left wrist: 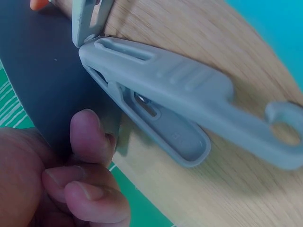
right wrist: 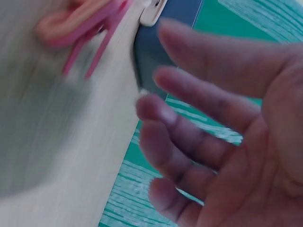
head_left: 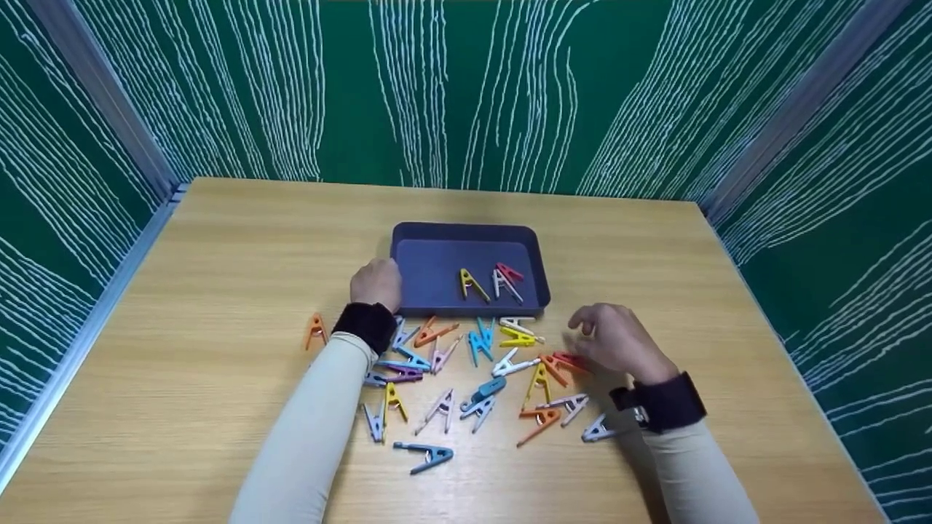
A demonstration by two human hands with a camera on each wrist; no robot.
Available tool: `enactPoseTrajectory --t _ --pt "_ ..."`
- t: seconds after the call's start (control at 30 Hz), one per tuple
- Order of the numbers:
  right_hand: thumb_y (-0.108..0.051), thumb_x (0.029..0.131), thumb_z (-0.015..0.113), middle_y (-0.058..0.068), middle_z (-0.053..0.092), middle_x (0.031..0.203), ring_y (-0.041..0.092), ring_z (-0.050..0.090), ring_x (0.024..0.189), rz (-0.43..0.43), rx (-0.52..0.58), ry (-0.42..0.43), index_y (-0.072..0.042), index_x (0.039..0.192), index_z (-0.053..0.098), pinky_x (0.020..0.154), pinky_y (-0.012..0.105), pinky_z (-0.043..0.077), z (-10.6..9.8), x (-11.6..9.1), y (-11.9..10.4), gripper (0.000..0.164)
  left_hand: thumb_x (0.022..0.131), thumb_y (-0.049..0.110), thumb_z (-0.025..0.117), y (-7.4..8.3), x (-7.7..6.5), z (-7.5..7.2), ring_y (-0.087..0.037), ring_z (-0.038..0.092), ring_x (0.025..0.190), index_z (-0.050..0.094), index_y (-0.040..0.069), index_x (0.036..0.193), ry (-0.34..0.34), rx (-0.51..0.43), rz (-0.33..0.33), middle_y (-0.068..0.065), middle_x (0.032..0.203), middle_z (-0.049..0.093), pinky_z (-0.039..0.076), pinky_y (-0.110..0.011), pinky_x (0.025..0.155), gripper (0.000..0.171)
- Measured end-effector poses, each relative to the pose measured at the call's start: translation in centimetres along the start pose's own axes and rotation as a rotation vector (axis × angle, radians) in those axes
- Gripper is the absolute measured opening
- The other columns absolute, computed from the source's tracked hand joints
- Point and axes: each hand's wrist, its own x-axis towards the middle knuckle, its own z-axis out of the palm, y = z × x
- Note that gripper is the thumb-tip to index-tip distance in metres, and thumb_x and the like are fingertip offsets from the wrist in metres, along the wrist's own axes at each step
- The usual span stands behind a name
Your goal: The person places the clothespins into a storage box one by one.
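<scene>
My left hand is at the left end of a dark tray, its fingers curled at the tray's edge. In the left wrist view the fingertips sit against the tray wall, with a large grey-blue clothes peg beside them. My right hand is over the table, right of the tray's front corner. Its fingers are loosely bent and hold nothing. Close to it lie a red peg and an orange peg. Inside the tray are a yellow peg, a white peg and a red one.
Several coloured pegs are scattered in front of the tray, including a blue peg nearest me and a yellow peg. An orange peg lies apart, left of my left wrist. Green panels with white lines border the wooden table.
</scene>
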Motion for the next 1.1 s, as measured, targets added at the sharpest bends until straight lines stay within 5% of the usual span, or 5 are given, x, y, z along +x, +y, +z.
enactPoseTrajectory --t 0.57,0.8,1.1 --pt "0.002 0.071 0.085 -0.005 0.064 0.075 0.015 0.057 0.071 -0.108 -0.049 -0.101 -0.011 0.091 0.075 0.067 0.035 0.047 0.3 -1.0 1.5 0.027 0.1 -0.003 0.044 0.1 -0.4 -0.1 -0.041 0.072 0.094 0.074 -0.006 0.102 0.016 -0.008 0.013 -0.025 0.103 0.073 0.058 -0.052 0.081 0.03" --pt "0.005 0.068 0.083 -0.005 0.064 0.075 0.016 0.058 0.071 -0.081 -0.087 -0.107 -0.011 0.092 0.076 0.069 0.037 0.047 0.7 -1.0 2.0 0.03 0.101 -0.003 0.044 0.2 -0.4 -0.1 -0.04 0.072 0.093 0.074 -0.006 0.102 0.015 -0.005 0.024 -0.025 0.102 0.073 0.058 -0.052 0.08 0.03" --pt "-0.007 0.077 0.084 0.0 0.064 0.075 0.019 0.056 0.068 0.009 -0.065 -0.118 -0.01 0.088 0.074 0.063 0.034 0.046 0.1 -0.8 1.3 0.015 0.101 -0.002 0.044 0.0 -0.3 0.0 -0.04 0.072 0.093 0.074 -0.005 0.103 0.017 -0.004 0.016 -0.025 0.102 0.073 0.058 -0.052 0.08 0.031"
